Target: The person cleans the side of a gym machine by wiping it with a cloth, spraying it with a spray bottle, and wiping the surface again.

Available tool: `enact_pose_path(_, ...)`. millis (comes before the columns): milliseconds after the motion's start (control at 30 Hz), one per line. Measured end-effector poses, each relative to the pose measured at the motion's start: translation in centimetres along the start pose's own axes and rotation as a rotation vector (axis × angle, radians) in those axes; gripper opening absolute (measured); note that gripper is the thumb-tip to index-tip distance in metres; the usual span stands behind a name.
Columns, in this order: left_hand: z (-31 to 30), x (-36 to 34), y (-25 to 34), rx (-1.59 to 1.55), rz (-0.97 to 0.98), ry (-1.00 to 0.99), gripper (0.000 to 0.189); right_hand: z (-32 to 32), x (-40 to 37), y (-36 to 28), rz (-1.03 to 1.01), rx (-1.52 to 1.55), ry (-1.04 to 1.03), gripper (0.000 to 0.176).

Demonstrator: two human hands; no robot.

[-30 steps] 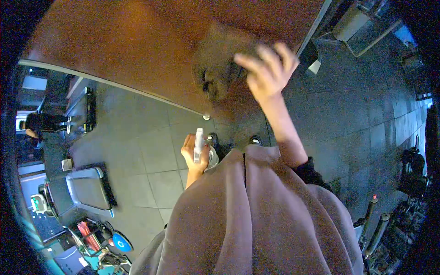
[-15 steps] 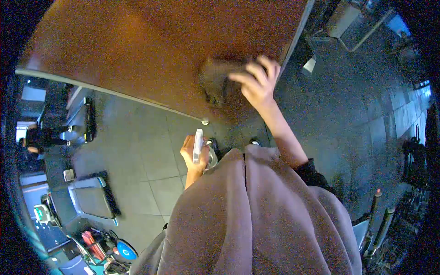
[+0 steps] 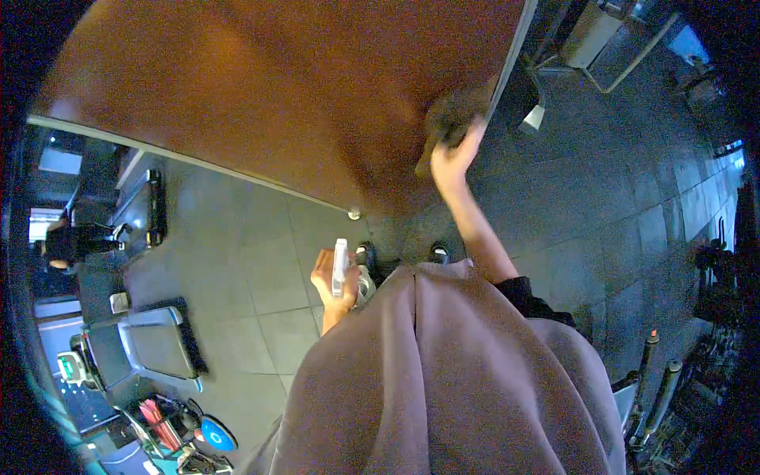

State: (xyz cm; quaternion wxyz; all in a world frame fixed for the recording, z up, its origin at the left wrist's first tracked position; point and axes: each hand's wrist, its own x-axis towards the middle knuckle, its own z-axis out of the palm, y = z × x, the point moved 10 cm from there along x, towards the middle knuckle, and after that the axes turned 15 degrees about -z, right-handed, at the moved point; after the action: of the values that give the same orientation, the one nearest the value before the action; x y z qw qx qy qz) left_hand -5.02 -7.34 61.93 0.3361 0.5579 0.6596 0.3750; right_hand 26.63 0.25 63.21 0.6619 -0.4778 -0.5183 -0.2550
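Brown worktop (image 3: pixel 261 87): right hand (image 3: pixel 453 158) grip clenched on dark cloth (image 3: pixel 455 115) at 1 o'clock edge; left hand (image 3: pixel 332 283) grip grasping white spray bottle (image 3: pixel 340 265).

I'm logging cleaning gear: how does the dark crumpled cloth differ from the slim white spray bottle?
The dark crumpled cloth is limp and shapeless; the slim white spray bottle is rigid and straight. The right hand presses the cloth on the brown tabletop at its edge; the left hand holds the bottle clear of it, near the body. Each is gripped in one hand.
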Motion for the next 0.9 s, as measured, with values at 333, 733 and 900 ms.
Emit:
enact_pose_path(333, 0.0, -0.3, 2.6, 0.037, 0.113, -0.014, 0.021, -1.6, -4.6, 4.6, 0.140, -0.072, -0.105, 0.058)
enact_pose_path(733, 1.0, 0.2, 4.6, -0.024, 0.219, -0.167, 0.021, -0.3, 13.5, 0.3, 0.030, 0.131, 0.094, 0.033)
enact_pose_path(900, 1.2, 0.4, 6.0, -0.001, 0.225, -0.164, 0.020, -0.2, -2.6, 4.0, 0.312, 0.047, -0.059, 0.048)
